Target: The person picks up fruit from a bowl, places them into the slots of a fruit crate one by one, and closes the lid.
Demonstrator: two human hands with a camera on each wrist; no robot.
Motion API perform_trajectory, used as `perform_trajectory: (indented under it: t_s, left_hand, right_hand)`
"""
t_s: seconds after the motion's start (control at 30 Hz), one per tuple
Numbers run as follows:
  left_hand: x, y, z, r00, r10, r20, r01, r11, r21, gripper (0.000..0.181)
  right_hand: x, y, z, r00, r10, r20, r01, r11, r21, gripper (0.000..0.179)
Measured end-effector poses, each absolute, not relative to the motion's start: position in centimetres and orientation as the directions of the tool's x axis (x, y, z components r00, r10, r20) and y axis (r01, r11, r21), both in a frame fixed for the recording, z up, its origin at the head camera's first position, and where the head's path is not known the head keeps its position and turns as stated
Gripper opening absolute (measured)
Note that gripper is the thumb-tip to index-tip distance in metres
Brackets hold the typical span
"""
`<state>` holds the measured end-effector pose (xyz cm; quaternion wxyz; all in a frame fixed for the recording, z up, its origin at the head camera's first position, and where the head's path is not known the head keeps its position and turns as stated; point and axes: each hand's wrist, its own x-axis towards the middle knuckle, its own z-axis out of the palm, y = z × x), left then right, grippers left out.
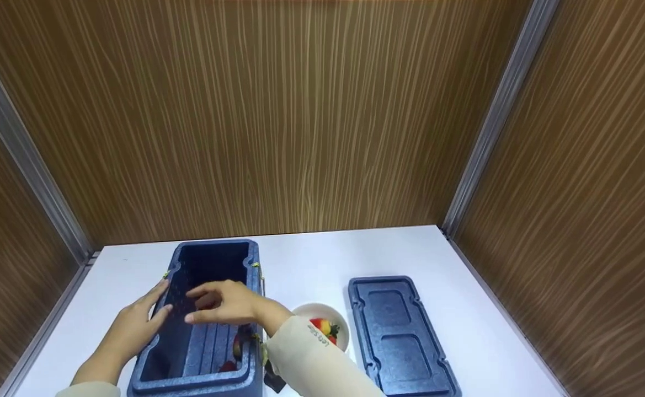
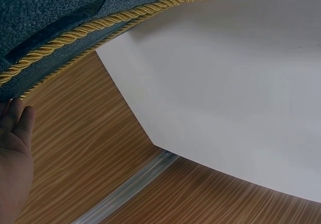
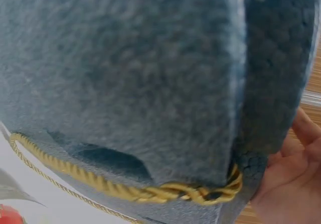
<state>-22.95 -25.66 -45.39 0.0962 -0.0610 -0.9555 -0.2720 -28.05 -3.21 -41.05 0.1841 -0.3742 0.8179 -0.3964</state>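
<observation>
Notably, left hand [image 1: 132,328] lies at the left long rim of the blue box [image 1: 195,383], fingers nearly straight, thumb spread away from them. Box stands open at left on the white table [image 1: 311,253]; grained surface suggests stiff foam: probably light, apt to slide, rim edges may dent. Best held by opposite rims; gold rope [image 2: 120,17] along its side would likely flex. Right hand [image 1: 231,302] hangs over the box opening, forefinger and thumb apart with nothing visible between; remaining fingers loosely curled, shadowed. Red fruit [image 1: 227,366] lies inside, near right corner, partly hidden. Right of box: bowl [image 1: 307,307] with strawberries [image 1: 320,325], judged light, soft, easily bruised; pinch gently near leaves. Far right, lid [image 1: 405,331] flat; likely light, stiff; grasp by edges.
</observation>
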Motion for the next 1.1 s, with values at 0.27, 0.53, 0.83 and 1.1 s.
perform_trajectory:
  t_s: [0.27,0.53,0.83,1.1]
  left_hand:
    - [-23.0,-25.7,-45.2,-0.972,0.058,0.229,0.172,0.841,0.514,0.055]
    - [-22.8,-25.7,-45.3,-0.966,0.059,0.252,0.185,0.839,0.512,0.054]
    - [-23.0,-25.7,-45.6,-0.961,0.063,0.27,0.197,0.84,0.506,0.053]
    - [-23.0,-25.7,-45.5,-0.964,0.062,0.258,0.19,0.841,0.507,0.054]
  right_hand:
    - [-28.5,-2.5,-41.3,-0.63,-0.767,0.12,-0.468,0.251,-0.847,0.051]
    - [-29.4,-1.3,-41.9,-0.597,-0.716,0.363,-0.539,0.022,-0.842,0.059]
    - [-30.6,1.1,-40.8,-0.65,-0.576,0.495,-0.586,-0.034,-0.809,0.057]
    - [-29.9,4.0,-38.7,-0.697,-0.543,0.468,-0.576,0.035,-0.817,0.055]
